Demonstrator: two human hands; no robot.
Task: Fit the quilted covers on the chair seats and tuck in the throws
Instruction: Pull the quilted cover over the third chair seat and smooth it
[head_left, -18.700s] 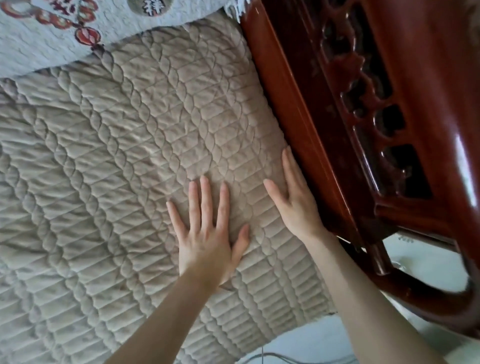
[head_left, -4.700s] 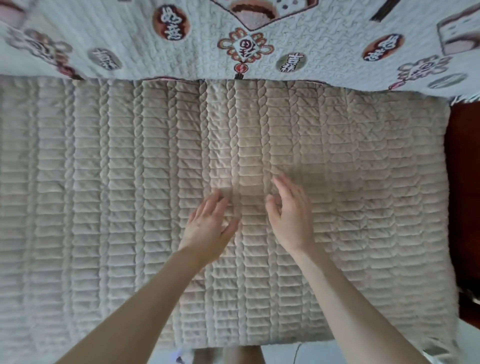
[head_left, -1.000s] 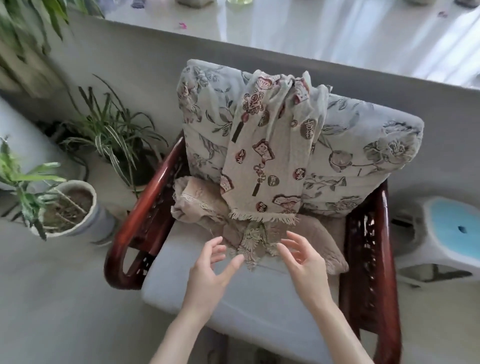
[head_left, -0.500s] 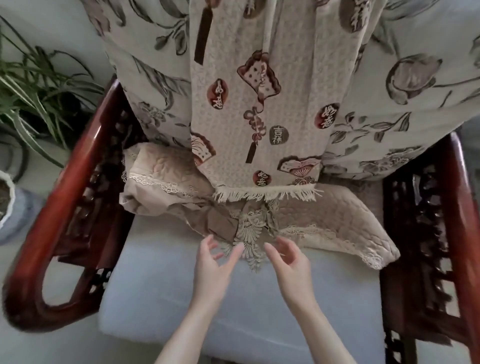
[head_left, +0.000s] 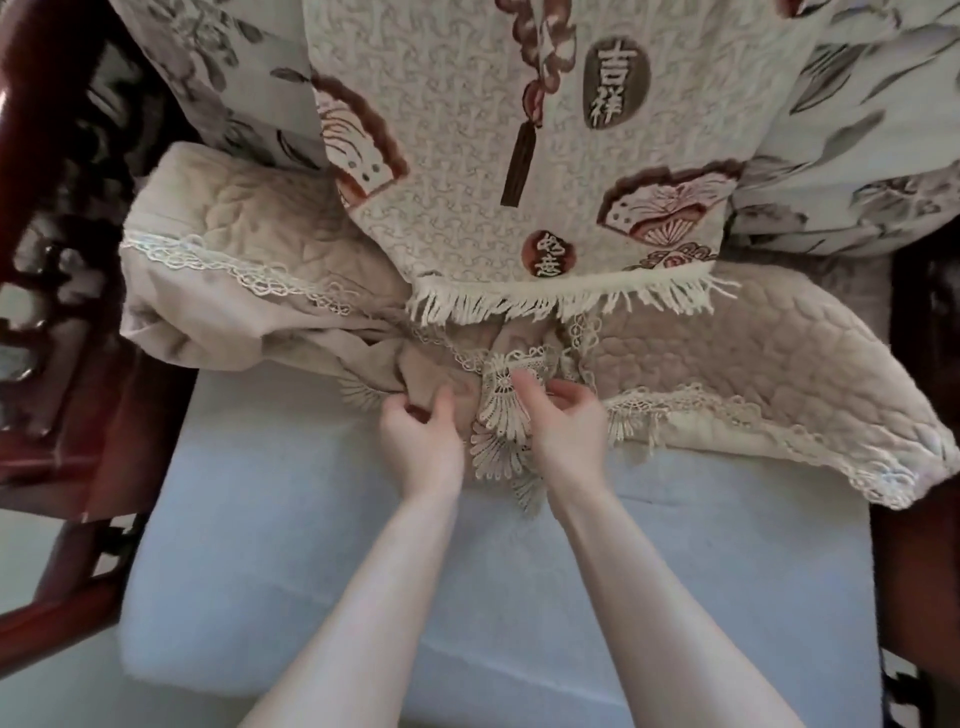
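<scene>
A beige quilted cover (head_left: 737, 364) with a lace edge lies bunched along the back of a pale grey seat cushion (head_left: 291, 519). Above it hangs a cream patterned throw (head_left: 493, 156) with a fringe, draped over the chair back. My left hand (head_left: 423, 439) grips a fold of the beige cover at its middle. Beside it, my right hand (head_left: 563, 421) pinches the cover's lace trim (head_left: 501, 415), which hangs down between both hands.
Dark red carved wooden armrests stand on both sides, the left armrest (head_left: 57, 291) and the right armrest (head_left: 930, 519). A floral back cushion (head_left: 857, 130) sits behind the throw. Pale floor shows at the lower left.
The view has closed in on the armchair. Both hands have moved forward from above the cushion onto the bunched cover and taken hold of its fold and lace.
</scene>
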